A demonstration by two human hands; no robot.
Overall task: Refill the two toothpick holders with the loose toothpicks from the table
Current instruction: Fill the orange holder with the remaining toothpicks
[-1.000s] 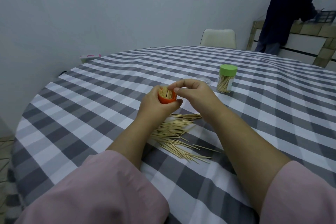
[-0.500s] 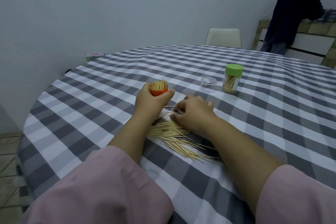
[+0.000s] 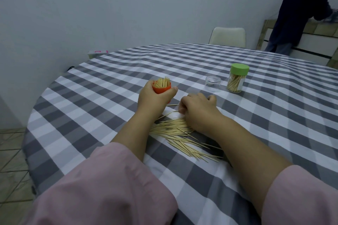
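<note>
Two holders: orange holder (image 3: 161,88), nearly full, held upright in left hand (image 3: 155,99) just beyond loose toothpicks (image 3: 182,136) on bench (image 3: 91,115), green-lidded holder (image 3: 237,80) farther right; right hand (image 3: 198,109), back from holder, now pinches more picks, so refill's ongoing.

Open tablecloth (image 3: 95,107) left of the left hand (image 3: 153,100) and beyond both hands. To the right, cap (image 3: 213,80) just beside green holder (image 3: 237,80), blocking. Loose toothpicks (image 3: 181,135) strewn between the forearms; right hand (image 3: 197,109) at their far edge.
</note>
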